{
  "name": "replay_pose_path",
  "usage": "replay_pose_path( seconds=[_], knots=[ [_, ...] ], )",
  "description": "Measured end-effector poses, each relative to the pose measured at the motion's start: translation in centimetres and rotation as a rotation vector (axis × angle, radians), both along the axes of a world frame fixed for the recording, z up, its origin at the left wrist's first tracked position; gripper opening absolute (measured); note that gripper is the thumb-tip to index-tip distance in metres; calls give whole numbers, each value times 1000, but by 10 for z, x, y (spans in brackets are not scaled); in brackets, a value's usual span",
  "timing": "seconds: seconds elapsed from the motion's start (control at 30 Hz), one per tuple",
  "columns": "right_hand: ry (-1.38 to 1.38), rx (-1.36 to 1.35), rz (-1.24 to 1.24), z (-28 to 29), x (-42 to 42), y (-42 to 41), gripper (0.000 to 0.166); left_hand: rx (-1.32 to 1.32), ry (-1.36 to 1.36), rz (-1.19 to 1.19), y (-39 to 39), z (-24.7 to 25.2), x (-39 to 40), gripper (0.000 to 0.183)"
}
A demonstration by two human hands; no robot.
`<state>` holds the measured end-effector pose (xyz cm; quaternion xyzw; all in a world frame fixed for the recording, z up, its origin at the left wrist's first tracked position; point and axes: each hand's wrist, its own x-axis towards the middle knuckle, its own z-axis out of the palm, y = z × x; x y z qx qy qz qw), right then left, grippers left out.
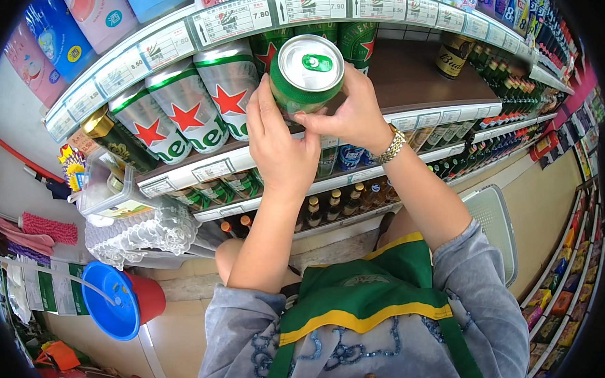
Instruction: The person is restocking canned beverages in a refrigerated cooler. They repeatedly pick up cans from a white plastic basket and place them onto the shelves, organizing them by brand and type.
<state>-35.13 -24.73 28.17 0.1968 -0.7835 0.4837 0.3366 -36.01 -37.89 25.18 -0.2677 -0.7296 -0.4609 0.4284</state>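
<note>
A green beer can (306,68) with a silver lid and green pull tab is held upright between both hands, in front of a shop shelf. My left hand (282,138) has its fingers along the can's left side. My right hand (352,109), with a gold wristwatch (393,144) at the wrist, grips the can's right side and lower part. Behind it stand green Heineken cans (359,45) with red stars. Large silver Heineken cans (183,110) line the shelf at left, beside a dark can with a gold top (117,137).
The brown shelf board (430,87) bears a Budweiser can (453,57) toward its right. Above runs a price-label strip (232,18). Bottles (334,205) stand on the lowest shelf. A clear plastic box (108,181) sits at left, a blue bucket (108,302) below, a pale basket (492,230) at right.
</note>
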Motion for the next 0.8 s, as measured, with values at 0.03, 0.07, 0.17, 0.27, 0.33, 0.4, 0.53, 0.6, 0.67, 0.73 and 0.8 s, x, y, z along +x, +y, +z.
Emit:
replay_pose_path(
  seconds=[0.03, 0.07, 0.17, 0.27, 0.33, 0.4, 0.53, 0.6, 0.67, 0.73, 0.8],
  knots=[
    [-21, -17, 19, -1, -3, 1, 67, 10, -19, -8, 0, -1, 0, 71],
    [10, -29, 41, -4, -9, 3, 64, -2, -24, -11, 0, -1, 0, 71],
    [-14, -91, 107, -6, -19, 5, 61, -32, -33, -19, -2, -3, 1, 72],
    [-72, -109, 133, -4, -24, 5, 57, -19, -20, -18, -2, -7, 2, 74],
    [-116, -167, 174, 1, -24, 2, 52, -21, -22, -16, -2, -9, 1, 75],
    [-153, -216, 180, -1, -27, 0, 52, -37, -38, -16, -2, -10, 2, 75],
    [-177, -236, 153, -6, -37, 0, 54, -73, -12, 14, 0, -15, 1, 75],
    [-159, -209, 126, -10, -42, 1, 54, -82, -20, 13, 0, -16, 2, 76],
    [-176, -245, 146, -9, -41, -1, 53, -90, -29, 16, -1, -16, 3, 76],
    [-175, -269, 165, -9, -40, -2, 54, -94, -39, 12, -1, -18, 4, 76],
    [-157, -285, 190, -11, -39, -1, 55, -94, -49, -8, -1, -20, 7, 75]
  ],
)
